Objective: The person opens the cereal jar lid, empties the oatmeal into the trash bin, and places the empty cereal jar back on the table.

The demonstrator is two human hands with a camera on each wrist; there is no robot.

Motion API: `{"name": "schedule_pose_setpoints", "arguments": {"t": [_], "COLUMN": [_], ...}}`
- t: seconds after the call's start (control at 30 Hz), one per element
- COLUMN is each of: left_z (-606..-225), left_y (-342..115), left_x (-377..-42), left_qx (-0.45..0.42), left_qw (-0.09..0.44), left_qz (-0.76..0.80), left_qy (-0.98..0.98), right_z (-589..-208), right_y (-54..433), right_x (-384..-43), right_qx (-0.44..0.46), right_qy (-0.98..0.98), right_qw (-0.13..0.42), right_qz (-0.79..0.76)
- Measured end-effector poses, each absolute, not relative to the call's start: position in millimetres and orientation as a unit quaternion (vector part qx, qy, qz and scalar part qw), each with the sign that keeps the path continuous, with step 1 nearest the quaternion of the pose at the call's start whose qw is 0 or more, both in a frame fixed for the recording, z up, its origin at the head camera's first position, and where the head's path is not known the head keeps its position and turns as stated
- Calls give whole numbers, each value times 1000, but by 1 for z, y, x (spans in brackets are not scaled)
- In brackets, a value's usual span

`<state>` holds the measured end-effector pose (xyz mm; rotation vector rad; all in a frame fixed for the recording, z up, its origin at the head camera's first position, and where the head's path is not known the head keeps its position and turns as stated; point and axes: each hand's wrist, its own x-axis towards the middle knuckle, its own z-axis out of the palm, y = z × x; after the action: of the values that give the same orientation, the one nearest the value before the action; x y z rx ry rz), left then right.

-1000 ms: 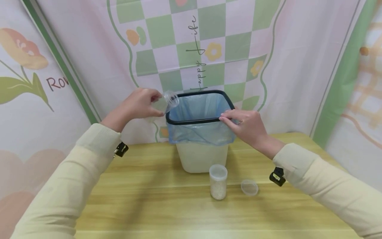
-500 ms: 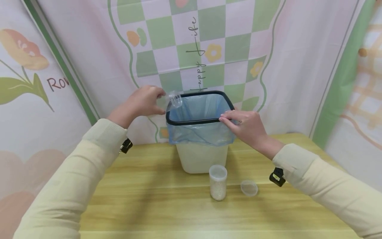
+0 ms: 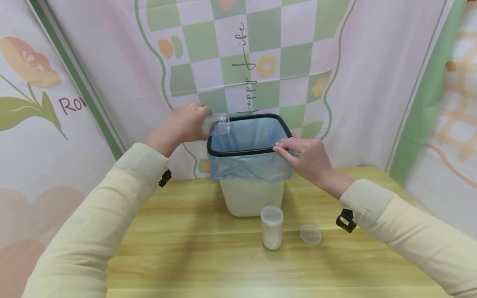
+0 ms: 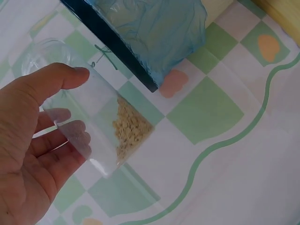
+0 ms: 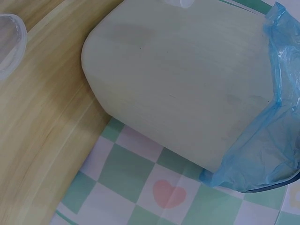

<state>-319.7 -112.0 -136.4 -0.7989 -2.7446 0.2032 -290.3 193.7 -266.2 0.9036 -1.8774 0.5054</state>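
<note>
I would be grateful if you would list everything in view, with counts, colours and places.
held jar: one, clear, tilted at the bin's left edge
tan grains: many, tan, inside the held jar
bin: one, cream, on the table
black rim: one, black, around the bin's top
bag: one, blue, lining the bin
standing jar: one, translucent with pale contents, before the bin
round lid: one, clear, right of the standing jar
table: one, yellowish wood, underneath
patterned cloth: white, green, pink, behind
wrist devices: two, black, one per wrist
sleeves: two, pale yellow, on the arms
left hand: one, holding the held jar
right hand: one, gripping the black rim
</note>
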Motion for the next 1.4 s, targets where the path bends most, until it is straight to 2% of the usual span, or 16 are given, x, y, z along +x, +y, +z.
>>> {"name": "schedule_pose_setpoints", "arguments": {"t": [0.4, 0.9, 1.4], "left_z": [-139, -143, -147], "left_y": [-100, -91, -87], "left_x": [-323, -327, -330], "left_qx": [-302, -306, -337], "left_qw": [182, 199, 242], "left_qz": [160, 222, 268], "left_qy": [-922, -904, -869], "right_z": [-266, -266, -266], "right_y": [193, 193, 193], "right_x": [-289, -289, -288], "right_qx": [369, 369, 369], "right_qy": [-772, -770, -771], "right_qw": [472, 476, 476], "right_qz": [211, 211, 206]}}
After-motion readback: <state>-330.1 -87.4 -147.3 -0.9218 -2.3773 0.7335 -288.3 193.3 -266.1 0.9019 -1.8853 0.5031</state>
